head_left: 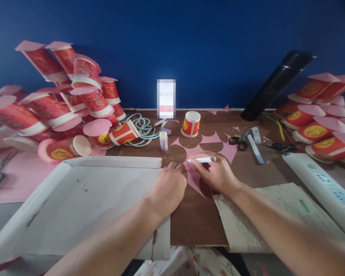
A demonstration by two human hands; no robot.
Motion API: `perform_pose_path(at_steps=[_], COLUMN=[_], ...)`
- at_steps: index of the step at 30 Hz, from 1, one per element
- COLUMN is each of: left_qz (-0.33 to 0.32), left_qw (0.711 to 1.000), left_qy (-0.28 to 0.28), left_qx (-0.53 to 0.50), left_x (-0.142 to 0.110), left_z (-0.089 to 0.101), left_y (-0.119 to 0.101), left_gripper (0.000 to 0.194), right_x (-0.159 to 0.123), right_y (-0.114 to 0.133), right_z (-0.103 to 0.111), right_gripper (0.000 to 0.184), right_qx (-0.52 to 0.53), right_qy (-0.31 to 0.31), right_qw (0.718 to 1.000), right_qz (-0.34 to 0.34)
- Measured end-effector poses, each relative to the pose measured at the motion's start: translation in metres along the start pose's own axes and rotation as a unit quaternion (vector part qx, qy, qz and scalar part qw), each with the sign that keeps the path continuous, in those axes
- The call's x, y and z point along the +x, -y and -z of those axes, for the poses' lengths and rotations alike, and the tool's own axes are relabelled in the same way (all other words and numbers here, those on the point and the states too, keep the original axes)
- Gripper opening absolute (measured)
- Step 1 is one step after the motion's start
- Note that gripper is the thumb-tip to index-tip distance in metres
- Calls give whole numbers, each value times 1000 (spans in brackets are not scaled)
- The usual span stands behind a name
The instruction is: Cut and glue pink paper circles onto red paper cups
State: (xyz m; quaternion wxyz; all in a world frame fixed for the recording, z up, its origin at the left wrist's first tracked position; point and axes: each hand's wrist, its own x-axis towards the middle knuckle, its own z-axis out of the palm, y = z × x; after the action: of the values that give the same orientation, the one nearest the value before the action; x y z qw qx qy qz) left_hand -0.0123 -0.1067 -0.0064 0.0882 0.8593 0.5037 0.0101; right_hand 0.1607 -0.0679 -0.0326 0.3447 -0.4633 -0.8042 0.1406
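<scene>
1 brown wood-grain tabletop point(198, 230) against a smooth dark-blue wall point(218, 46)
Watching remotely, I see the right hand point(220, 174) clamped on a slim white pen point(205, 159) above thin, curve-cut pink paper point(194, 178); the left hand point(171, 188) curls over a shallow white cardboard tray's point(103, 203) edge, its grip I can't tell.

near centre, a hand could pass over bare table point(198, 226) between box point(83, 207) and sheets point(290, 207) — left hand point(171, 186) and right hand point(222, 174) crowd its far end. beyond, a cup point(190, 124) obstructs; piled cups point(48, 107) block far left, a bottle point(274, 89) far right.
</scene>
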Motion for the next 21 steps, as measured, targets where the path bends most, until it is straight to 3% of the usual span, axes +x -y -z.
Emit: perform_pose_path(at_steps=[21], left_qz=[-11], left_qw=[1000], left_qy=[-12], left_qx=[5], left_x=[-1], left_z=[1], left_y=[0], left_gripper=[25], right_x=[0], right_y=[4], right_z=[3], right_gripper=[22], right_qx=[-5], right_qy=[20], right_qw=[1000], right_qz=[-14])
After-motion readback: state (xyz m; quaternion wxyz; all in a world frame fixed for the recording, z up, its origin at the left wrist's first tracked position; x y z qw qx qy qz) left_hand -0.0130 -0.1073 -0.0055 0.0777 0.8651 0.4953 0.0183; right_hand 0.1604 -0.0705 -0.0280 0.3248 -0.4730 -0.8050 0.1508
